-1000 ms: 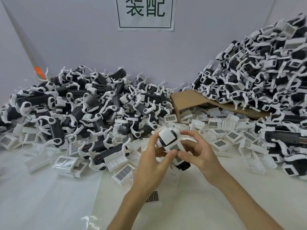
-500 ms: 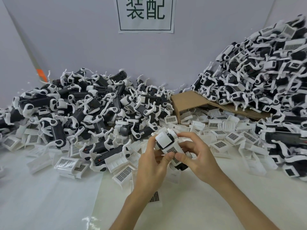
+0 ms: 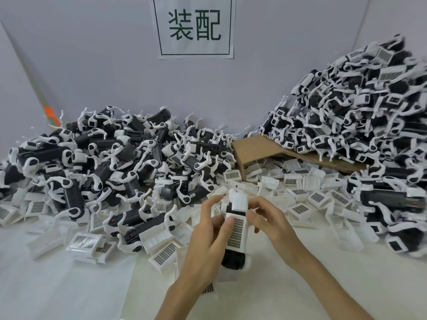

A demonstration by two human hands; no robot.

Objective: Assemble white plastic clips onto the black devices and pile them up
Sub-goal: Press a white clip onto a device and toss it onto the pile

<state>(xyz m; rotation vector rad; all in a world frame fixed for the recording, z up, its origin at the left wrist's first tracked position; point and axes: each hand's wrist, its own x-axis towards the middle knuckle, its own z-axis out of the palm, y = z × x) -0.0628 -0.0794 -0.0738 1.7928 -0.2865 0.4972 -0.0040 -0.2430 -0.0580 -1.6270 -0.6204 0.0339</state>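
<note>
Step in hand: clip fitting, one unit. You hold the device over the worktop, about midway along its front edge.

Left hand: grip clamped round the device from the left, thumb pressed on the face of the clip.
Right hand: grip pinched on the clip's upper right side, thumb and forefinger closed on it.

Judgement: the clip lies along the body, but whether it has latched cannot be told from here. Your next move calls for an even squeeze from both sides until it seats, then a check that neither edge stands proud. After that the unit goes onto a pile; the tall pile at the back right corner looks the likelier one, resting partly on cardboard.

Appearance: the device is black, and only its lower end shows below your fingers. The clip is white, with a grey grid label facing you. A white boxy cap sits above it.

Stock: loose clips lie across the middle of the worktop. A second heap fills the back left.
</note>
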